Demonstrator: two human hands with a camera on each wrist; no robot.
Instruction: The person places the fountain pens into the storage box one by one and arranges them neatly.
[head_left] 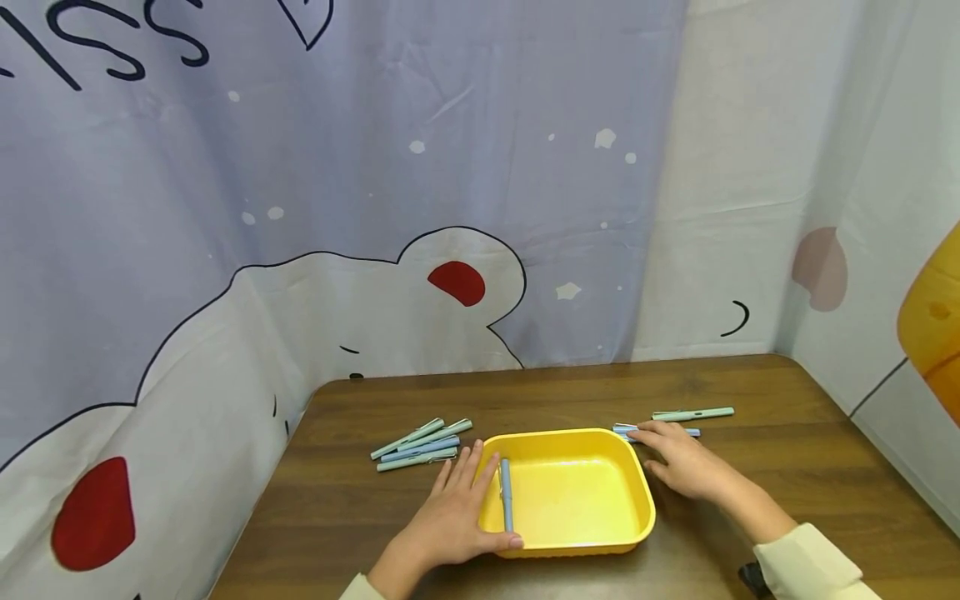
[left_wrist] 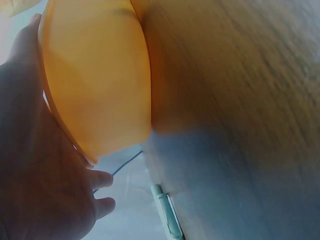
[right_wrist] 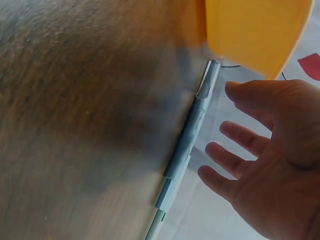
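Blue pens [right_wrist: 186, 140] lie left to right just below the nearer right hand [head_left: 681, 462], its fingers loose and empty.

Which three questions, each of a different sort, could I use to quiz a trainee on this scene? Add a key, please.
1. Count: how many pens lie inside the yellow tray?

2. True or false: the left hand rests on the tray's rim.

3. Multiple choice: which of these is the right hand nearest to?
A) the bunch left of the tray
B) the pens to the tray's right
C) the lettering on the curtain

Key:
1. One, a blue pen near the tray's left end.
2. True.
3. B; its fingers are spread in the right wrist view, beside those pens.
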